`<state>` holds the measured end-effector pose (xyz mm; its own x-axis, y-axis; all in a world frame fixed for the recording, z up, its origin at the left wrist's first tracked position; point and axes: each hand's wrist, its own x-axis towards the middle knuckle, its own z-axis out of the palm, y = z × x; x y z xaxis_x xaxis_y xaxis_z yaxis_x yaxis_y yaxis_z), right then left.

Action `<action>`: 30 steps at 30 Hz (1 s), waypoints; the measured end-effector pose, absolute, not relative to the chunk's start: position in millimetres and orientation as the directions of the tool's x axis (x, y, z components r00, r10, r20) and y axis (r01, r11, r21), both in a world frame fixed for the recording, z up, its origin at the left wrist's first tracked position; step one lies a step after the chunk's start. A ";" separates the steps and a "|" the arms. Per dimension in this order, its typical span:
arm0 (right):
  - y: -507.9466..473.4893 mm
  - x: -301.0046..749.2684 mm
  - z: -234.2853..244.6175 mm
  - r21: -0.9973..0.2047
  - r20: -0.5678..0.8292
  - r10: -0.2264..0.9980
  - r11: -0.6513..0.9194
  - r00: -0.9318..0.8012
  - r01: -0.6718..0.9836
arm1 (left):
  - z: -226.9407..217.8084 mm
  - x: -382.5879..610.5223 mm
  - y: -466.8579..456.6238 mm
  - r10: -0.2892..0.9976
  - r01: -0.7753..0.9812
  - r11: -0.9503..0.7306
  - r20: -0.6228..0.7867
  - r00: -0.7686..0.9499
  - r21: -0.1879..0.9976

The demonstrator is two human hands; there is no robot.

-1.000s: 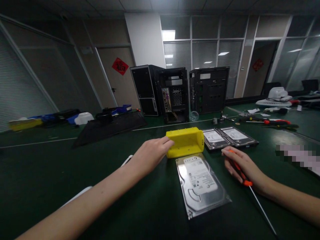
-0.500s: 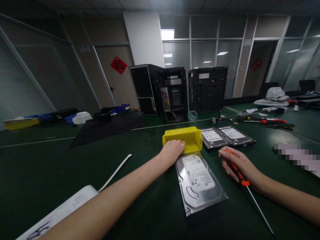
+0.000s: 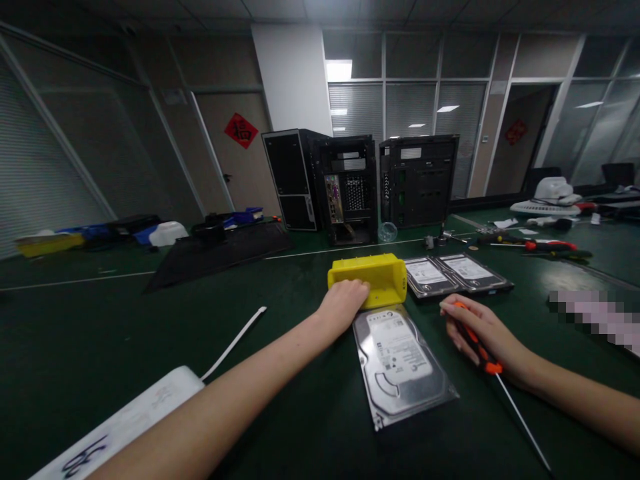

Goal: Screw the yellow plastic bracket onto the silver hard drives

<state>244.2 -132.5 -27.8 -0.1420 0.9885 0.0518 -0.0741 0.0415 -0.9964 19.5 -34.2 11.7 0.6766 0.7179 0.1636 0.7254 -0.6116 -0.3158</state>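
My left hand (image 3: pixel 345 303) is closed at the lower front edge of a small yellow bin (image 3: pixel 393 268), knuckles up; its fingertips are hidden. The bin's opening faces me. A silver hard drive (image 3: pixel 400 373) with a white label lies flat on the table, its far end against the bin. My right hand (image 3: pixel 477 330) is wrapped round the orange-and-black handle of a screwdriver (image 3: pixel 493 367), whose long shaft points down towards me. Its thumb and forefinger are pinched together; whether they hold something small, I cannot tell. Two more hard drives (image 3: pixel 447 273) lie side by side beyond this hand.
Several black computer cases (image 3: pixel 417 180) stand along the back. A white power strip (image 3: pixel 150 407) with a cable lies at front left. Hand tools (image 3: pixel 550 245) and a white helmet-like object (image 3: pixel 550 193) are at far right. A black panel (image 3: pixel 220 257) lies back left.
The whole view has shifted slightly to the right. My hands, the bin, the hard drives and the screwdriver keep the same places relative to one another.
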 end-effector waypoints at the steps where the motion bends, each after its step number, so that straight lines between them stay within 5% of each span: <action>1: -132.1 244.2 -28.1 -0.997 0.048 0.989 0.038 -0.142 -0.070 | 11.6 19.7 -34.6 0.721 0.728 -0.608 0.161 0.673 -0.318; 30: -130.6 245.1 -27.7 -0.996 0.075 0.984 0.065 -0.164 -0.064 | 20.9 10.4 -42.1 0.739 0.748 -0.577 0.179 0.649 -0.328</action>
